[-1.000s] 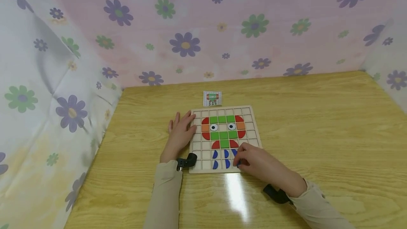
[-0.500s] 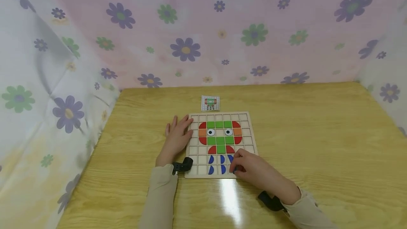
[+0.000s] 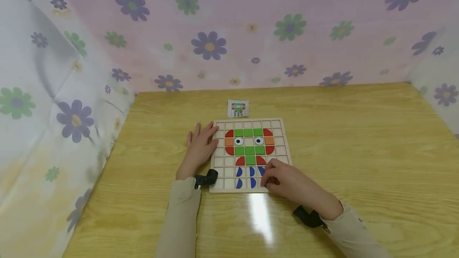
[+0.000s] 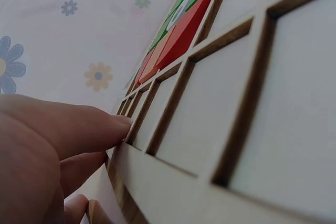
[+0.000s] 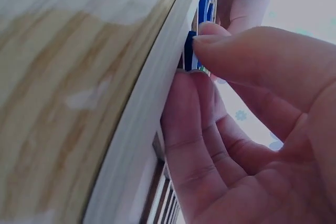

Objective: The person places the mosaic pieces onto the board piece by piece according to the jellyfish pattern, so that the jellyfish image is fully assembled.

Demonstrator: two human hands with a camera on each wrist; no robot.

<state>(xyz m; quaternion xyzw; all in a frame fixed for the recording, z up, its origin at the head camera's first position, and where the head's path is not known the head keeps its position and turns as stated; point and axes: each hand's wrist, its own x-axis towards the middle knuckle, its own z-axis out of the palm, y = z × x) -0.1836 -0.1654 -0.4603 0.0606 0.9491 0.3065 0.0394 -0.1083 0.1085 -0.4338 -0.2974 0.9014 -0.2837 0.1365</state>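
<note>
A wooden grid board [image 3: 219, 183] lies on the table, bearing red, green and orange pieces and two eye discs that form a face-like figure. Under it, blue half-circle pieces [image 3: 253, 182] sit in the lowest two rows. My right hand [image 3: 292, 182] is at the bottom row's right part, pinching a blue half-circle piece [image 5: 189, 51] between thumb and fingers, low in a cell near the front rim. Most of that piece is hidden by the fingers. My left hand [image 3: 197, 148] rests along the board's left edge with fingers extended, its fingertips [image 4: 122, 124] touching the rim.
Behind the board lies a small picture card [image 3: 238, 108] showing a similar figure on a grid. Black wrist cameras [image 3: 207, 179] are strapped at both sleeves. Flowered cloth [image 3: 229, 43] closes off the table's back and sides.
The head view shifts a little up and down. My right hand stays over the same bottom-row cell, still on the blue piece, and the left hand keeps its place on the edge.
</note>
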